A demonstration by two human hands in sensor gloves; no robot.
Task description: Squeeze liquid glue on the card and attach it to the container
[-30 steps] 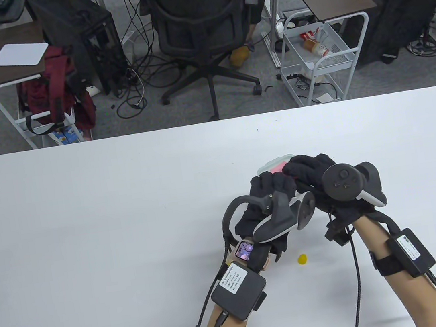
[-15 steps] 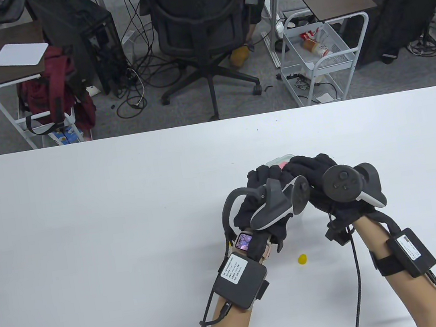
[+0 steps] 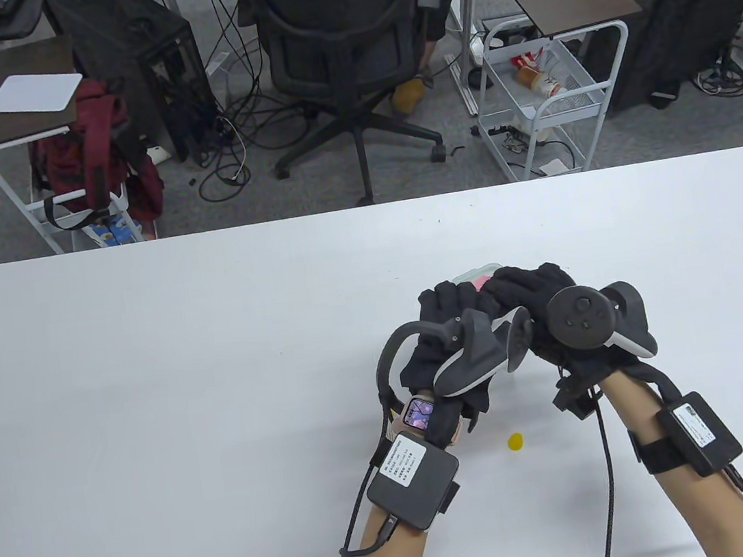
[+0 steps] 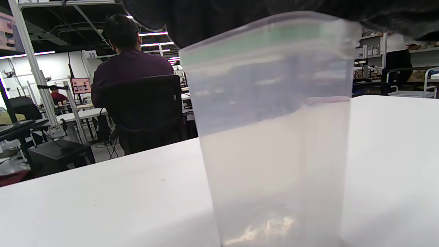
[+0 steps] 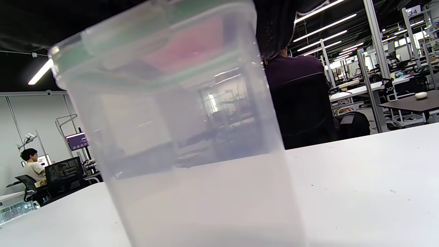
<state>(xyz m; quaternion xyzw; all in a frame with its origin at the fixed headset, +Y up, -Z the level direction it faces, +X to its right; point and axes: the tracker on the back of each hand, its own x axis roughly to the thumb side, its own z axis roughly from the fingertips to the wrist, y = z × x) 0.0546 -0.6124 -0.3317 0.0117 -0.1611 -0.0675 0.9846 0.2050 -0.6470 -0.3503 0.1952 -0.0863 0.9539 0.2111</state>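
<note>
Both my hands on the container lid.
My left hand (image 3: 452,336) and right hand (image 3: 542,310) lie on the clear plastic container (image 3: 475,276), seemingly pressing the pink card (image 3: 481,284); grip unclear.

The container (image 3: 475,275) stands upright on the table (image 3: 152,392), right of centre. The left hand (image 3: 453,343) lies over its top from the near left, the right hand (image 3: 541,303) from the near right. A small cap (image 3: 516,440) lies nearer, between the forearms.

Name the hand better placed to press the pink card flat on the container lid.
Right. The right hand already lies over the pink card atop the container; the left hand sits beside it.
</note>
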